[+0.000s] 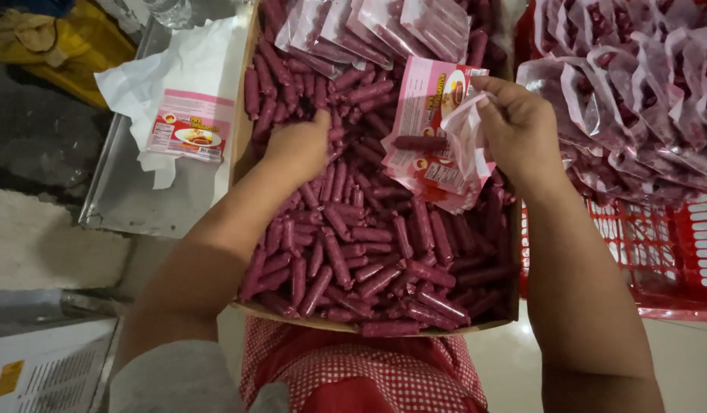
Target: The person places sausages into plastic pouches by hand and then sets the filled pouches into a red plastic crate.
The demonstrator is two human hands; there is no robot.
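Observation:
A cardboard box [514, 252] on my lap is full of small dark red sausages [384, 260]. My left hand [298, 145] reaches down into the pile, fingers buried among the sausages near the box's left side. My right hand [518, 126] holds a stack of pink and clear plastic pouches [430, 145] above the pile, its thumb prying the top pouch open. One sausage [420, 142] shows through the clear pouch. Whether my left hand grips sausages is hidden.
Filled sealed pouches [392, 27] lie at the box's far end. A red plastic crate [674, 245] on the right carries many more filled pouches [636, 84]. On the left, a metal tray [132, 191] has white plastic and one pink pouch [191, 126].

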